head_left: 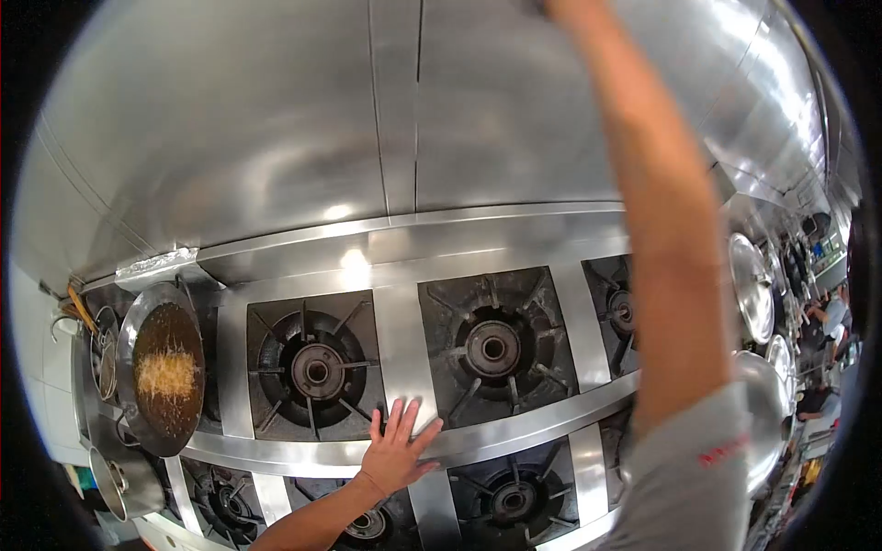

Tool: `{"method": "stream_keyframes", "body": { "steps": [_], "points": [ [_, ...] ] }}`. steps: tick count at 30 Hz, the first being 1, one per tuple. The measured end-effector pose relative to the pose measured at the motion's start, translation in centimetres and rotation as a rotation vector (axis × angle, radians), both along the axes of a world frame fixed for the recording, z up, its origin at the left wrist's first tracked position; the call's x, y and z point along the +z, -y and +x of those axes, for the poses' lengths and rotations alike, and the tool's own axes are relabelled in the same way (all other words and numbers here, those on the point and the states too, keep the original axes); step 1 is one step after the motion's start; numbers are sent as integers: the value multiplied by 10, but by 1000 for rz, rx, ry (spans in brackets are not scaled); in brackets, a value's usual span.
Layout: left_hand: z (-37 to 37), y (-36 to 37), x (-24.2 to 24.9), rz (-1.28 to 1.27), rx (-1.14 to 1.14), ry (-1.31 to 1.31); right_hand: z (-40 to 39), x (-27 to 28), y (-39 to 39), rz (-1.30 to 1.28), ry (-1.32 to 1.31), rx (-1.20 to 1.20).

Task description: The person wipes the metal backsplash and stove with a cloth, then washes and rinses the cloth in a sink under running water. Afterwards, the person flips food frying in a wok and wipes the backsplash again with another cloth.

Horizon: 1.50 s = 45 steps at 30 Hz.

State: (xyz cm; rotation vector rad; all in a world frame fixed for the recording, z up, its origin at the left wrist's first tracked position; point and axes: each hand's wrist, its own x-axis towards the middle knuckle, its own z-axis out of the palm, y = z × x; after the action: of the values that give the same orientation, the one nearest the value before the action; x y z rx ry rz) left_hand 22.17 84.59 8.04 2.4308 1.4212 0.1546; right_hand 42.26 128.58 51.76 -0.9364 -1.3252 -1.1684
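Note:
My left hand (400, 452) lies with fingers spread on the steel strip (303, 452) at the front of the back burners. Nothing is in it. My right arm (666, 220) reaches up across the view, in a grey sleeve (689, 477). At the top edge my right hand (562, 5) is mostly cut off, close to the steel wall panel (496, 101); a small dark patch shows beside it, too cropped to name. Closest to my left hand are a gas burner (317, 371) and another burner (493, 349), both without pans.
A wok (150, 422) with shredded yellowish food (167, 375) in dark oil stands at the left. Below it is a steel pot (138, 487). Strainers (107, 367) hang beside the wok. Steel lids (751, 289) and pans line the right, with people (834, 314) further off.

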Motion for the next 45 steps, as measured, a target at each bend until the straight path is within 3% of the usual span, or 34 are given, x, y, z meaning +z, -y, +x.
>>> {"method": "stream_keyframes", "body": {
  "steps": [2,3,5,6,9,10,11,13,16,18,20,23,25,26,27,30,31,32,33,34,35,36,37,38,40,42,44,45],
  "points": [
    [4,-6,10,-22,7,-36,-2,-110,25,-130,-46,92],
    [3,-9,12,-30,3,-50,-7,-191,15,-55,-86,119],
    [5,-19,14,-33,-18,-69,-3,-329,50,-579,-216,153],
    [3,-21,8,5,-57,-61,11,-374,59,-708,-136,14],
    [-4,-14,-8,66,-89,-27,94,-425,14,-973,-264,-316],
    [-5,-10,-9,69,-93,-33,120,-388,12,-683,-427,-177],
    [-6,-10,-9,85,-95,-38,138,-350,-5,-404,-890,34],
    [-7,-10,-19,131,-107,-75,144,-279,-26,-375,-1221,-92],
    [-5,-9,-16,131,-80,-25,48,-202,-13,-162,-497,-38],
    [-3,-8,-8,119,-66,22,-7,-141,25,-255,57,200],
    [-2,-7,-6,124,-45,62,-18,-109,6,-132,471,346],
    [-5,-7,-6,170,-59,23,43,-36,11,-295,192,159],
    [-6,-7,-10,208,-63,34,104,1,-33,47,-172,94],
    [-8,-7,-11,204,-75,17,130,19,-26,-30,-407,137],
    [-11,-9,1,170,-74,35,128,32,-19,-69,-789,54],
    [-16,-8,3,154,-44,95,87,72,-33,-141,-1058,18],
    [-13,-5,-2,164,-26,118,29,91,-29,-97,-534,71],
    [-13,-4,-2,179,-27,112,-20,99,-23,-12,-327,194],
    [-13,-5,-1,193,-31,104,-63,113,-10,-67,-134,56],
    [-13,-6,-1,209,-42,92,-93,118,24,-119,126,222],
    [-12,-6,0,209,-36,97,-110,121,63,-228,328,219],
    [-11,-6,0,198,-30,100,-125,124,47,-163,447,249],
    [-10,-6,0,186,-27,103,-123,128,52,-283,513,321],
    [-8,-7,0,172,-25,106,-112,137,61,-406,575,393],
    [-7,-9,1,159,-39,80,-68,150,64,-408,618,201],
    [-5,-9,-2,148,-30,70,7,148,46,-362,377,185],
    [-3,-9,-5,159,-33,48,98,145,10,-344,-40,58],
    [-3,-9,-5,162,-36,39,160,153,-27,-244,-112,-48]
  ]
}}
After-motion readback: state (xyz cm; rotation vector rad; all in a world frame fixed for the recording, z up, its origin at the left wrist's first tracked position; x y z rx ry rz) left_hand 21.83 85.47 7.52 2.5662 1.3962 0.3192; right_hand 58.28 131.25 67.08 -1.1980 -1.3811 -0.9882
